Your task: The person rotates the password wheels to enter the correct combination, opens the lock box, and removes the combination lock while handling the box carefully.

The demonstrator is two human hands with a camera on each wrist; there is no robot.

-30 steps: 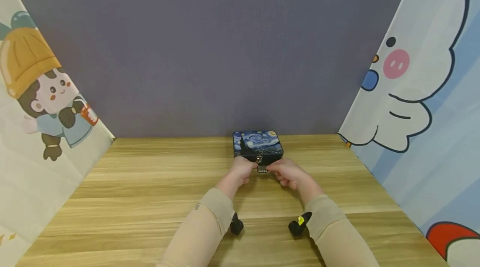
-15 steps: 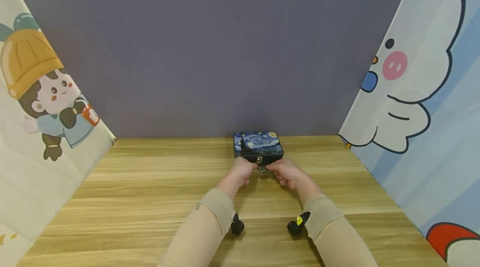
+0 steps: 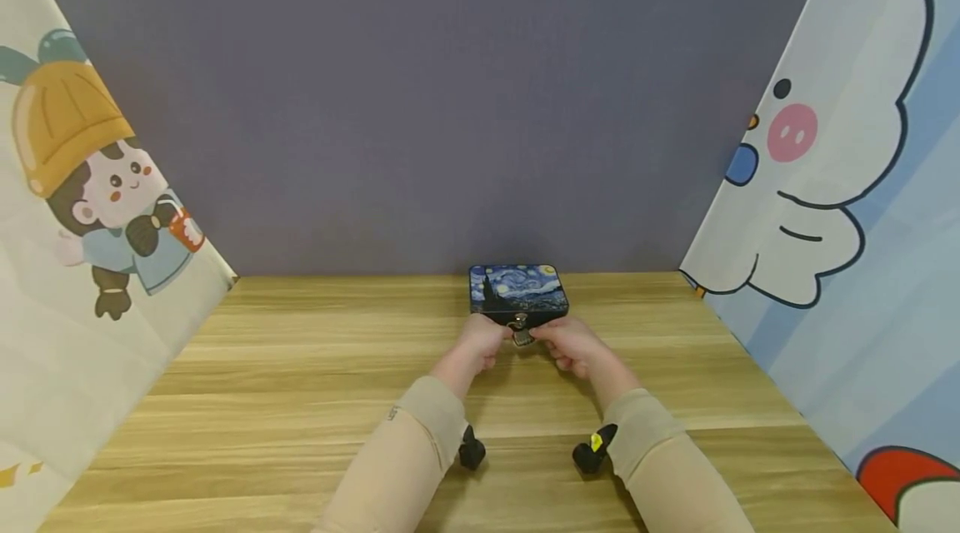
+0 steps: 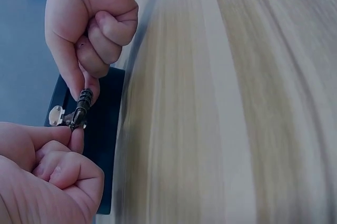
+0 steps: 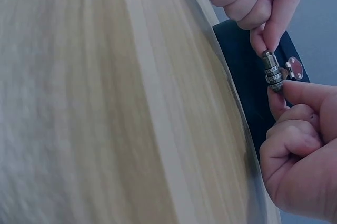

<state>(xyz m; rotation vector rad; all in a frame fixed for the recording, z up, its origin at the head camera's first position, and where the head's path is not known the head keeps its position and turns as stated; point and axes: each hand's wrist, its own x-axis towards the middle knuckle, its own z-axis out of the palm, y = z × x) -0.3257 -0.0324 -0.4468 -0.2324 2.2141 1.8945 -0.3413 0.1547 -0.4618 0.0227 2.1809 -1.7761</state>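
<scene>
A small dark box (image 3: 519,289) with a swirling blue-and-yellow night-sky picture on its lid sits at the back of the table, lid down. A metal latch (image 5: 296,68) is on its front. At this latch hangs a small combination padlock (image 5: 272,72) with number dials, slightly tilted in the head view. My left hand (image 3: 480,340) pinches one end of the padlock between thumb and forefinger. The opposite end is pinched by my right hand (image 3: 573,343). On both hands the other fingers curl into the palm. Fingertips partly cover the padlock and shackle.
The wood-grain table (image 3: 315,400) ends at a grey wall panel (image 3: 375,100) just behind the box. Cartoon-printed sheets stand at the left (image 3: 112,183) and right (image 3: 825,166). Black wrist cameras sit below both beige sleeves (image 3: 401,466).
The padlock has tipped from level to tilted between the fingertips, and more of its shackle shows at the left. Both hands stay almost in place; the box has not moved.
</scene>
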